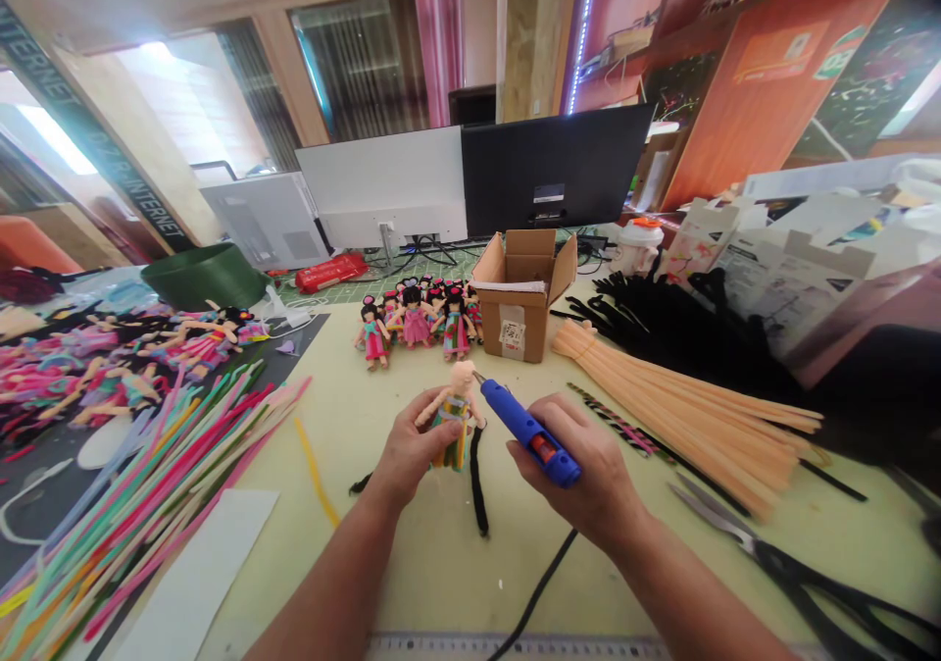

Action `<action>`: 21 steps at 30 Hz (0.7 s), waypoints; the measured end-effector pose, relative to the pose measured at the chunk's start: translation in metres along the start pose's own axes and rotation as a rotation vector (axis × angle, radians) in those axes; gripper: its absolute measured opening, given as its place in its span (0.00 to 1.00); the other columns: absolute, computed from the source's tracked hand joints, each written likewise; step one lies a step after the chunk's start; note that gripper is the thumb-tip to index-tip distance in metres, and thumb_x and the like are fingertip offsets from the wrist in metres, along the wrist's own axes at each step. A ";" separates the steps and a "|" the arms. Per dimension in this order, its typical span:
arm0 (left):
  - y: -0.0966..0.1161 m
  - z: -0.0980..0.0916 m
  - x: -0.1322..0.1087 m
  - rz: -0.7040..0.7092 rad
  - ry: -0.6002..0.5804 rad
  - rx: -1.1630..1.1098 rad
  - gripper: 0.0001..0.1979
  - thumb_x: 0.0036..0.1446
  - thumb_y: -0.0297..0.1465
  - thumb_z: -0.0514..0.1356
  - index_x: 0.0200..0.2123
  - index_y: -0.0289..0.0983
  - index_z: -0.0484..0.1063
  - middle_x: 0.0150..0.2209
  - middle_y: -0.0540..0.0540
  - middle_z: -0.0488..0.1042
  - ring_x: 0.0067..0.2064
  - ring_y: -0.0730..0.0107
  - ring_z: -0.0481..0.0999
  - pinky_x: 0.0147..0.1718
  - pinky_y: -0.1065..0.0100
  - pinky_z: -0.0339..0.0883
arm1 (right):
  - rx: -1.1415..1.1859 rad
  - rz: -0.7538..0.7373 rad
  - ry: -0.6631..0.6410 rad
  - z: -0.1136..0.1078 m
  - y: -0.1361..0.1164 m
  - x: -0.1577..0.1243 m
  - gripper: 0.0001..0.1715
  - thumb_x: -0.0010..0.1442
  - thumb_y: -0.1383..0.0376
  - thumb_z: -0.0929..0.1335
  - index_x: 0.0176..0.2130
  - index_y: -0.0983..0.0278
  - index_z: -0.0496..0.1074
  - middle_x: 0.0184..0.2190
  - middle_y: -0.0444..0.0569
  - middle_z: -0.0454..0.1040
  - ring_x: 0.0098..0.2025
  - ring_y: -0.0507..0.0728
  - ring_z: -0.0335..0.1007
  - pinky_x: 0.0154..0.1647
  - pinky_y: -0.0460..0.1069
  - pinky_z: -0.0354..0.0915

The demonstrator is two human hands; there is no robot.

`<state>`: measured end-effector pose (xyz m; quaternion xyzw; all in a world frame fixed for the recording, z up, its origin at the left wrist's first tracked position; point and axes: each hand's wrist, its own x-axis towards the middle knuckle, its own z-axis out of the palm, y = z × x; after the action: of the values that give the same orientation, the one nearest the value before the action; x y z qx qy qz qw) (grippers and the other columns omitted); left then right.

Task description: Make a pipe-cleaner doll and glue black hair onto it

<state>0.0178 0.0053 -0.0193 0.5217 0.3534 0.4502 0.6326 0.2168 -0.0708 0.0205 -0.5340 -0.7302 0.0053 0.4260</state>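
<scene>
My left hand (412,445) grips a small pipe-cleaner doll (451,440) around its body. The doll is upright, with a bare peach head and a yellow-green striped dress. In my right hand (588,460) is a blue hot glue gun (525,428); its nozzle points left and reaches the side of the doll's head. Whether the tip touches the head, I cannot tell. A black fuzzy strip (478,484) hangs or lies just below the doll, between my hands. The glue gun's black cord (540,583) runs down toward the near edge.
Finished dolls (413,320) stand beside an open cardboard box (513,323). Peach pipe cleaners (683,406) and large scissors (771,553) lie at right, with black ones (647,318) behind. Coloured pipe cleaners (162,484) and piled dolls (110,357) cover the left. A ruler (507,646) lies in front.
</scene>
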 end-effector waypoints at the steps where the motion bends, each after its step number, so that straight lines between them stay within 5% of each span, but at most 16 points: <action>1: 0.000 0.000 0.000 0.001 0.001 0.003 0.23 0.47 0.32 0.68 0.49 0.38 0.72 0.42 0.45 0.78 0.41 0.67 0.76 0.43 0.69 0.68 | -0.005 -0.005 -0.004 0.000 0.000 0.000 0.06 0.59 0.62 0.66 0.33 0.62 0.66 0.30 0.48 0.69 0.30 0.54 0.68 0.32 0.48 0.64; 15: 0.002 -0.001 0.001 -0.005 0.108 -0.015 0.25 0.45 0.33 0.69 0.49 0.37 0.71 0.40 0.46 0.77 0.38 0.67 0.76 0.40 0.68 0.70 | -0.116 -0.100 -0.044 0.003 -0.002 -0.005 0.03 0.59 0.65 0.66 0.34 0.63 0.68 0.32 0.49 0.71 0.32 0.54 0.69 0.32 0.47 0.63; 21: 0.005 -0.004 0.001 0.027 0.081 -0.051 0.22 0.47 0.33 0.68 0.47 0.38 0.72 0.40 0.45 0.77 0.40 0.65 0.76 0.39 0.67 0.70 | -0.020 0.198 -0.011 -0.010 0.011 0.005 0.10 0.59 0.57 0.66 0.30 0.61 0.67 0.27 0.45 0.69 0.27 0.53 0.66 0.30 0.47 0.62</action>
<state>0.0136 0.0082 -0.0150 0.4914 0.3602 0.4883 0.6248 0.2316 -0.0668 0.0246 -0.6078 -0.6762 0.0431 0.4142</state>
